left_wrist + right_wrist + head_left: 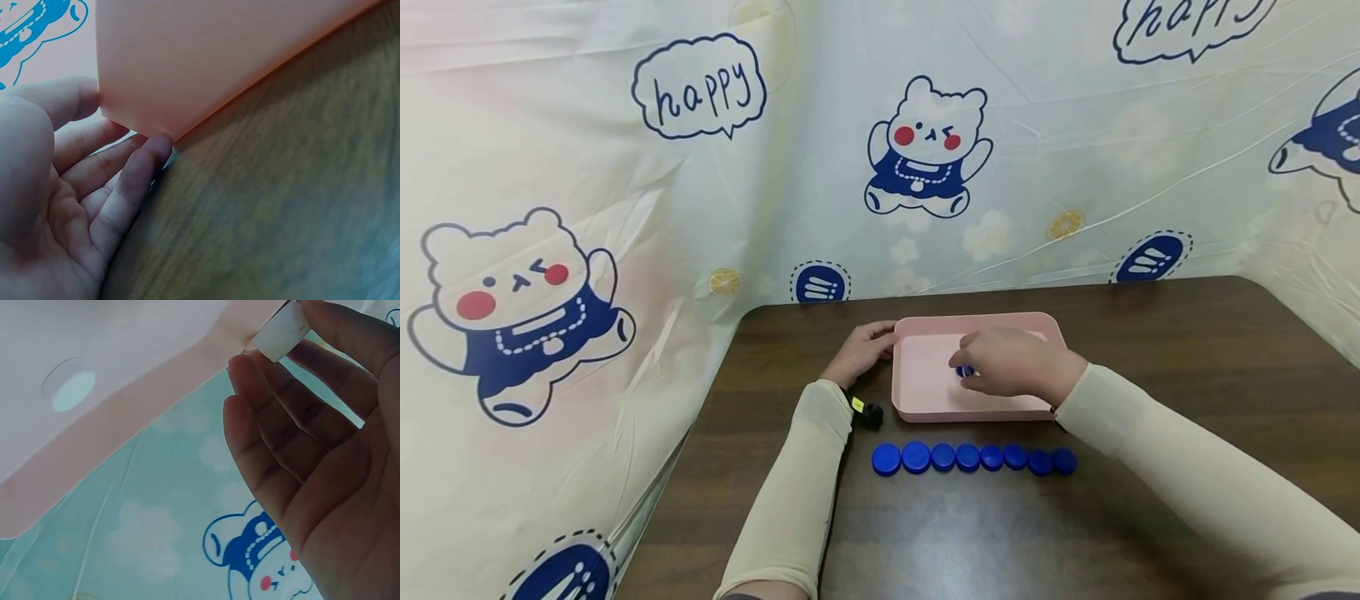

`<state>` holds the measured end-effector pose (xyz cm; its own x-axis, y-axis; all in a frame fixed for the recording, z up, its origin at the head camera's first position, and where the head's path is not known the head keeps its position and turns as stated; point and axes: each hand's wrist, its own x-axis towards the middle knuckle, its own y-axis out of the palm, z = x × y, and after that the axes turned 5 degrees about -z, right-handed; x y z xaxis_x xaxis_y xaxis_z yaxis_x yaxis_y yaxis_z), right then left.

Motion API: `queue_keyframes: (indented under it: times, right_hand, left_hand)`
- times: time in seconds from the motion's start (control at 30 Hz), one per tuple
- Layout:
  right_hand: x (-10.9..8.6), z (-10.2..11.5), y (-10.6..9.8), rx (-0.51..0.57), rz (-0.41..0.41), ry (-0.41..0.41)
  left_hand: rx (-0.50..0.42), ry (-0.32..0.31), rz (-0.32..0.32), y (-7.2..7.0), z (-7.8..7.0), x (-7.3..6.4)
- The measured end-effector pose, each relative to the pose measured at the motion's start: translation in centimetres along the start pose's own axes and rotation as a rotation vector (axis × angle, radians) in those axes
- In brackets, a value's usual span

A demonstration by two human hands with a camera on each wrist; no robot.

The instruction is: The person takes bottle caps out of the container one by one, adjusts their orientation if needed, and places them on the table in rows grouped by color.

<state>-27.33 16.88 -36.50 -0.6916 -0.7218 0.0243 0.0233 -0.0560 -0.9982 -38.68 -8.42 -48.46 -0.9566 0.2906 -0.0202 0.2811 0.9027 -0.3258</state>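
A pink tray (925, 414) lies on the table. At its far left corner, my left hand (861, 354) grips the outer wall, the thumb (81, 97) by the rim and fingertips bent at the corner. My right hand (1018, 362) hovers over the tray's middle. Its thumb and fingers pinch a small round cap (281, 331), white on the side facing the right wrist camera; a bit of blue cap (965, 372) shows under those fingers in the head view. A pale disc (74, 390) shows in the tray in the right wrist view.
In front of the tray runs a row of several blue caps (967, 457), larger at the left end. A small black object with a yellow label (868, 414) is by the left wrist. A printed curtain (820, 208) hangs behind the brown table (1150, 333).
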Motion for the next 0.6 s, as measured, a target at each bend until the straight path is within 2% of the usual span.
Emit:
queue_keyframes:
  times: [0.17,0.4,0.6]
  right_hand:
    - [-0.2,1.2,-0.4,0.001,-0.001,-0.010]
    - [-0.6,2.6,-0.3,-0.024,-0.086,-0.066]
    - [-0.6,3.7,-0.1,-0.020,-0.113,-0.097]
  left_hand:
    - [0.006,0.002,0.004,0.0,0.0,0.1]
    - [0.004,0.000,-0.008,0.0,0.0,0.0]
    - [0.005,-0.004,-0.008,0.0,0.0,0.0]
